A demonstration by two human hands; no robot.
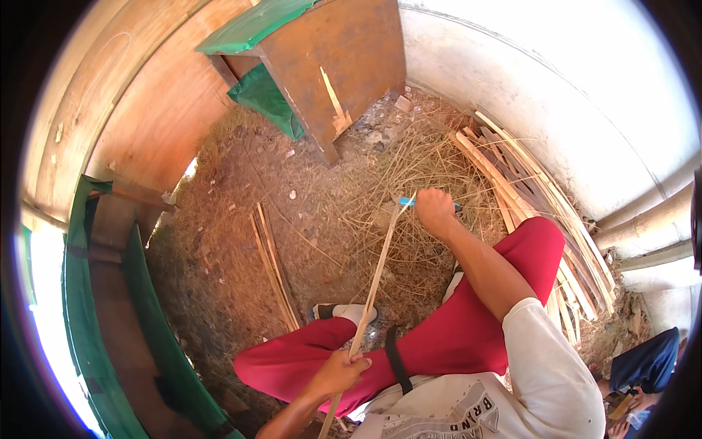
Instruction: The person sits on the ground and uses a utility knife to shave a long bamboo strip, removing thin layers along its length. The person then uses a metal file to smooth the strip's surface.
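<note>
Work on a pale strip, seen from above. Largest in our view are the white wall point(541, 95) and the bare earth floor point(234, 172). Beyond the seated worker's red trousers point(435, 351) stands brown furniture point(344, 62) with a green cover point(256, 28). To the right, beside the wall, we find a stack of long slats point(515, 183); left of it, fine shavings point(373, 172) lie scattered over the floor. Two or more thin sticks point(270, 260) rest on the ground at the left.

The pale strip point(378, 282) runs slantwise between the knees, its upper part at the blue tool and its lower end passing out of view. The left hand point(341, 374) has its fingers wrapped around the strip near the lap. The right hand point(436, 210) has its fingers closed around the blue tool point(404, 201), probably a knife, which crosses the strip; we cannot tell how deep its edge sits.

We judge the step in hand to be shaving or splitting the strip. The next move would call for a steady left grip and a controlled stroke, with the edge kept clear of the legs.
</note>
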